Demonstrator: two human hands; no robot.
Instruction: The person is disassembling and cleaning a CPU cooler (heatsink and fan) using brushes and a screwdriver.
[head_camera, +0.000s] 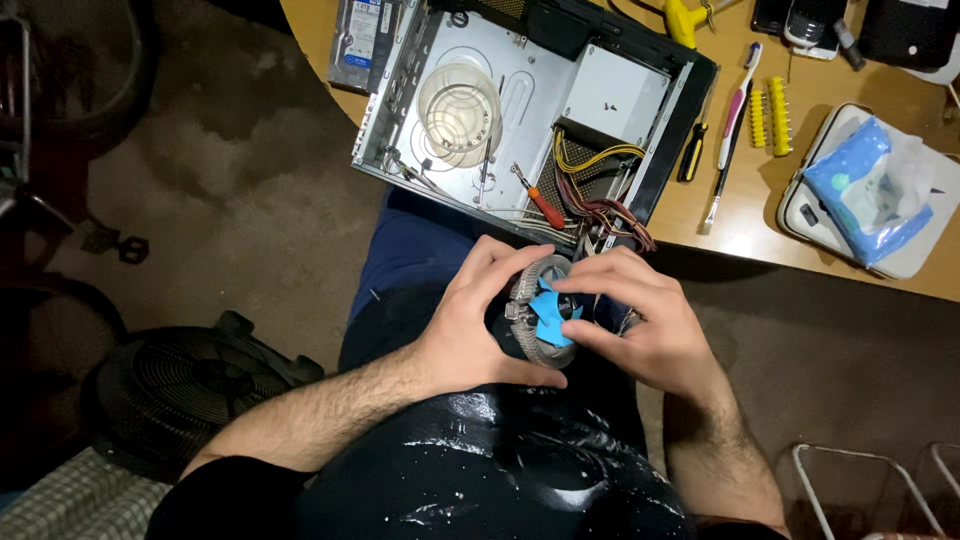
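Note:
Over my lap I hold a round metal-finned cooler fan (540, 318) with blue blades. My left hand (472, 325) wraps around its left side, thumb under the rim. My right hand (640, 320) grips the right side, with fingertips on the blue blades. Just beyond the fan, an open computer case (600, 95) lies flat on the wooden table (830, 215); inside it are a clear round plastic container (460, 108), a red-handled screwdriver (541, 203) and a bundle of coloured wires (600, 190).
On the table lie a toothbrush (733, 128), a black-and-yellow screwdriver (692, 152), yellow bit holders (770, 122), a blue cloth (868, 190) on a white case, and phones (810, 22). A black floor fan (175, 385) sits left; a white rack (870, 490) stands lower right.

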